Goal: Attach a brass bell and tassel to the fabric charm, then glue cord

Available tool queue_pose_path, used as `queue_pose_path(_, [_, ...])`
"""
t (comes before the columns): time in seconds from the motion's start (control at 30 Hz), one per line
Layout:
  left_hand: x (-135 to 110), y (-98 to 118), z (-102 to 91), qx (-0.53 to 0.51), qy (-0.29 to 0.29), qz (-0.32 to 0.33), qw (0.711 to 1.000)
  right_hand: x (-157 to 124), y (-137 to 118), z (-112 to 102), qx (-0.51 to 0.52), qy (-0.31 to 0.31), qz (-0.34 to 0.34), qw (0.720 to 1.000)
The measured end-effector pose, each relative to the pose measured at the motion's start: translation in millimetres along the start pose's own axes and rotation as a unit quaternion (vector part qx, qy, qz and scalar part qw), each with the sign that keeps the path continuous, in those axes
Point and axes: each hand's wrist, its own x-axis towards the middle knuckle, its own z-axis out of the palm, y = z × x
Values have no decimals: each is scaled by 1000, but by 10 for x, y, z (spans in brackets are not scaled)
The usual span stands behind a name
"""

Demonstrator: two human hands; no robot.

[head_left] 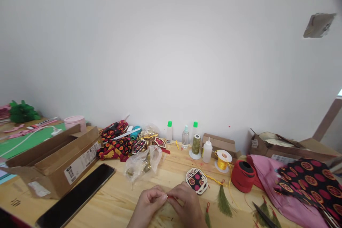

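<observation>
My left hand (147,205) and my right hand (187,205) meet low over the wooden table (117,196), fingertips pinched together on a small red piece (170,197), perhaps cord or thread. Both hands are closed on it. Just beyond my right hand lies a flat ornament (197,180) covered in black-and-red patterned cloth, with a yellow cord trailing right. A green tassel (223,203) lies to the right of my right hand, and another (207,217) is close to its wrist.
An open cardboard box (53,160) and a black flat slab (77,194) lie left. Patterned fabric (114,142), a plastic bag (140,164), glue bottles (169,131), thread spools (196,146), a yellow cord reel (223,160) and a red spool (242,176) line the back. Pink and patterned cloth (299,185) lies right.
</observation>
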Motion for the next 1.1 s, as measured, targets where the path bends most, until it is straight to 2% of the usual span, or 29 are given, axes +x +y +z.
queue_pose_path(0.2, [-58, 46, -40, 35, -13, 1, 999, 5, -43, -19, -13, -6, -24, 1000])
queue_pose_path(0.43, [-143, 197, 12, 144, 19, 54, 988, -4, -90, -24, -19, -21, -25, 999])
queue_pose_path(0.57, [-167, 259, 48, 164, 22, 68, 984, 1, -130, -37, -24, -15, -16, 999])
queue_pose_path(0.73, [-232, 310, -28, 117, 66, 56, 989, 3, -174, -70, -12, 5, -27, 1000])
queue_pose_path(0.9, [-328, 389, -104, 61, 90, 46, 993, 13, -133, -109, -43, -6, -29, 999])
queue_pose_path(1.1, [-377, 281, -116, -29, 84, -10, 996, 54, -10, -447, -89, -53, 19, 994])
